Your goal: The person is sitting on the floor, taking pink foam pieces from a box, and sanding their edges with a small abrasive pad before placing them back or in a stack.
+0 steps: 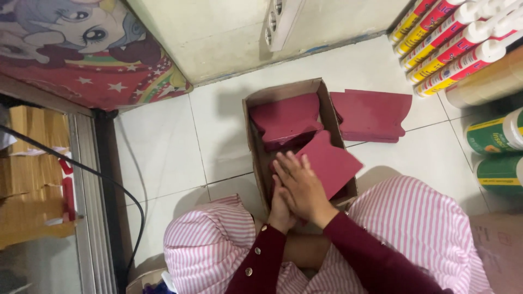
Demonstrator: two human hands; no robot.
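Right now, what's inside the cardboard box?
The box holds a stack of maroon shaped sheets at the far end and a tilted maroon sheet at the near end, under the right hand. The left hand is mostly covered; the box bottom is hidden.

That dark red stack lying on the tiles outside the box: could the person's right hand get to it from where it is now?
Probably yes. The red stack lies in the open beside the cardboard box, nothing covers it, and the right hand rests on a red sheet close by.

White tiled floor (163, 147) bears a cardboard box (256, 136), maroon card stack (373, 115), sealant tubes (452, 46)
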